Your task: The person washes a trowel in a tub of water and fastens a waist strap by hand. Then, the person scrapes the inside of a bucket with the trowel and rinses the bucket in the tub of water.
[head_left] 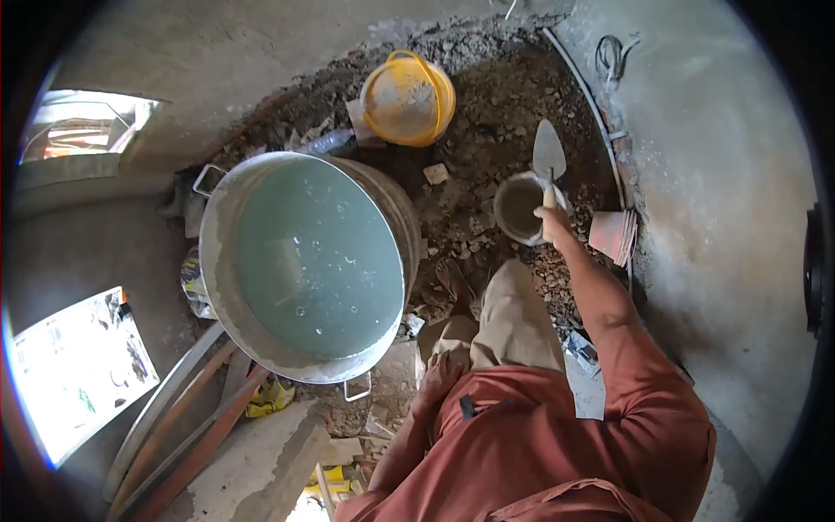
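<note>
My right hand (553, 223) is closed round the wooden handle of a trowel (548, 150), whose pale pointed blade points away from me. Beneath the handle, on the rubble, stands a small round bucket (519, 209) with grey material inside. My left hand (444, 371) rests on my left thigh near the hem of the red shirt, its fingers apart and nothing visible in it. Left of my legs is a large metal tub (405, 287) holding cloudy, blue-green water (322, 252).
A yellow bucket (409, 102) sits on the rubble ahead. Reddish tiles (612, 235) lean beside the right wall, where a pipe (584, 87) runs. Long poles (187, 426) lie at lower left, near a yellow bag (270, 398). A broken tile piece (436, 174) lies on the ground.
</note>
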Motion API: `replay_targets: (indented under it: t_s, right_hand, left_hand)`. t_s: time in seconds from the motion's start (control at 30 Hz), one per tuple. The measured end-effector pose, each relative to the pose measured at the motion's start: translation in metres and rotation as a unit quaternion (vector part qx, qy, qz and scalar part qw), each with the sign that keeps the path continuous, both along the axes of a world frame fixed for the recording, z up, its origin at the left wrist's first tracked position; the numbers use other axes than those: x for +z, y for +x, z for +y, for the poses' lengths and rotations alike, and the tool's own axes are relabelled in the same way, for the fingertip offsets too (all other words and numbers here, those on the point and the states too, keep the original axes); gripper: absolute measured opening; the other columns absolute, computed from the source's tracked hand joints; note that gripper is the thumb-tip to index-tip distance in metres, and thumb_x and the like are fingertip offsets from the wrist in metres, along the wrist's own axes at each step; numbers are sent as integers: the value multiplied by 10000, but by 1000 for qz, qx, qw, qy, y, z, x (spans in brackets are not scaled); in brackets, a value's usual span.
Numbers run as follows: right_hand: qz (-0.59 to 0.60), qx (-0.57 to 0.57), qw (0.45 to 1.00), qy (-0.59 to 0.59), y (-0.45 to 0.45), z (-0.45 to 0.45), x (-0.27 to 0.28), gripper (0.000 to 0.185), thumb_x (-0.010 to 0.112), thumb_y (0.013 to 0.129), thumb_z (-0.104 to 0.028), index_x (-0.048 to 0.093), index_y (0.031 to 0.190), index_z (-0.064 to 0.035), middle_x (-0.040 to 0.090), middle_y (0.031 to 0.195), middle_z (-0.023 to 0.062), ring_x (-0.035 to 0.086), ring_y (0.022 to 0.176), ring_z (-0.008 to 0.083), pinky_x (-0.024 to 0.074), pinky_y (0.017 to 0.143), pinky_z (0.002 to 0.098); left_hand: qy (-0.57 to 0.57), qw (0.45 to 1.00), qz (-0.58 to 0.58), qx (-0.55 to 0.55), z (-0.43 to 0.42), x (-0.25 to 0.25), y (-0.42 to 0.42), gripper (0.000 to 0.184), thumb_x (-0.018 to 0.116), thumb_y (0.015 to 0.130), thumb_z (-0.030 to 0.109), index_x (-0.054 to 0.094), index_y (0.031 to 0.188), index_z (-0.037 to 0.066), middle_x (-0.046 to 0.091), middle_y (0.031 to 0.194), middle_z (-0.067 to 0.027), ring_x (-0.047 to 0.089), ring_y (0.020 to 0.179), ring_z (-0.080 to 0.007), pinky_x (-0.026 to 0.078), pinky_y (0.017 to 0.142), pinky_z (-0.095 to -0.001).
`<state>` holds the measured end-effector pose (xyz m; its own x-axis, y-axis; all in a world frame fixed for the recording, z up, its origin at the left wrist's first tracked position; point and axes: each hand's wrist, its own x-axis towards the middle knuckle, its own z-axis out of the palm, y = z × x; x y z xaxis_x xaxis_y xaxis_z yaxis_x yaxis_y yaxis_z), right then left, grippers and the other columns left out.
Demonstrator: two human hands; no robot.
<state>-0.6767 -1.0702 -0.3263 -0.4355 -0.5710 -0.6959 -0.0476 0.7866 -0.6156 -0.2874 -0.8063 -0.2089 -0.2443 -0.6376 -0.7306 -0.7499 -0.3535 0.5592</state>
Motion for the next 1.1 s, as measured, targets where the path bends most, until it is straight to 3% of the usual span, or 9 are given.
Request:
replay_targets:
  t_s: [0.1,0.27,0.5,0.57,0.7,0.77,0.93,1.03,1.1]
  right_hand:
    - [-35,-58,997,47,-2,-32,-51,340,766,730,-284,607,915,-49,561,723,18,545,617,177,444,552,357]
    - [-107,-72,987,93,17,-73,-105,715,810,726,-321,492,1296,-30,608,1089,125,629,921,296,514,708,465]
    - [-182,-55,981,44,11,-71,-147,565,778,768,-228,545,1237,-17,605,1094,109,605,902,225,513,752,366]
    - [-8,12,994,113,-3,-55,-164,612,765,791,-248,511,1292,-5,592,1154,117,597,970,247,498,819,384]
    - [6,162,987,12,1,-45,-39,684,754,830,-265,433,1354,36,544,1245,157,556,1107,245,469,881,415]
    - [75,325,942,-29,13,-52,7,669,728,855,-345,465,1333,42,577,1185,206,610,997,297,495,843,420]
    - [-26,540,807,-237,169,-96,145,447,683,897,-273,472,1163,18,601,974,266,608,904,428,467,739,451]
    - [-60,644,711,-274,282,-114,145,467,657,909,-308,454,1229,-34,635,993,286,599,939,508,476,747,518]
    - [-32,721,678,-138,349,-124,97,469,646,889,-406,483,1161,-61,654,998,256,620,944,477,481,765,516]
  left_hand:
    - [27,998,-63,-1,-10,32,-23,646,604,891,468,452,1355,45,462,1351,-255,458,1218,-462,391,1009,-516]
    - [47,994,-57,80,-6,23,-62,626,610,884,463,457,1372,103,468,1357,-212,475,1184,-458,400,991,-532]
    - [113,975,-160,108,-37,36,-134,587,591,886,475,492,1332,106,483,1329,-183,464,1198,-432,398,961,-589]
    - [164,960,-194,116,-38,35,-150,591,579,883,487,494,1328,108,481,1322,-174,455,1209,-422,382,942,-635]
    - [164,935,-198,244,-37,39,-171,575,574,880,481,500,1301,98,490,1285,-171,454,1210,-419,372,938,-650]
    - [181,914,-196,306,-41,45,-176,547,566,888,477,509,1277,97,498,1275,-170,457,1216,-415,374,939,-655]
    - [209,876,-141,411,-17,21,-190,514,547,901,494,545,1237,105,531,1261,-160,481,1215,-401,374,930,-678]
    - [218,863,-136,436,-10,15,-197,508,547,898,496,566,1220,104,540,1262,-160,491,1206,-402,371,921,-684]
    - [231,854,-132,447,-10,20,-195,511,549,897,487,565,1228,99,546,1252,-160,496,1200,-405,376,917,-677]
